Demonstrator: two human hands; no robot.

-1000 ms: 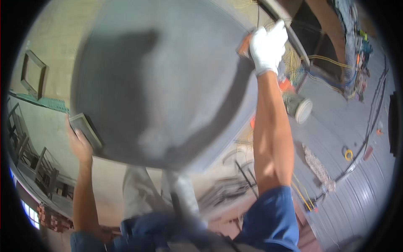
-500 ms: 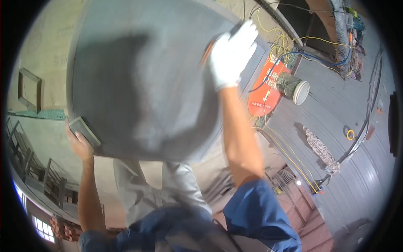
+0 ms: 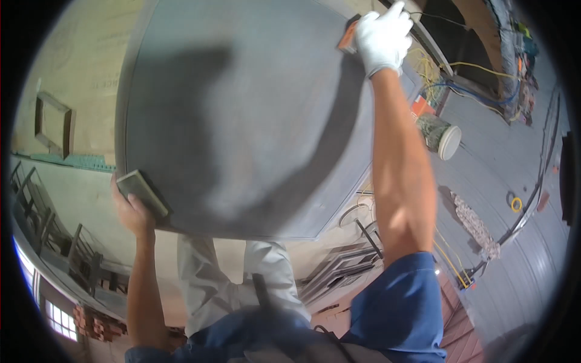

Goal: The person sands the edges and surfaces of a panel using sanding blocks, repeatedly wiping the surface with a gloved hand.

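A large grey flat panel (image 3: 272,121) with a raised border fills the middle of the view. At its lower left corner my bare left hand (image 3: 134,213) is closed on a grey-green sanding block (image 3: 144,192), thumb over the block's face; the fingers behind are hidden. My right hand (image 3: 384,39), in a white glove, is out at the panel's far right part. It grips an orange and black sanding block (image 3: 348,36) against the surface, partly covered by the glove. My arm's shadow falls across the panel.
A small wooden frame (image 3: 53,125) lies at the left. On the right are a white-lidded bucket (image 3: 446,140), tangled yellow cords (image 3: 428,66), a speckled long bundle (image 3: 475,225) and a yellow ring (image 3: 516,204) on the grey floor. Several frames (image 3: 342,266) lie below the panel.
My right hand has moved away from me and to the right with the orange block. The left hand stays at the panel's corner; the whole view has shifted somewhat.
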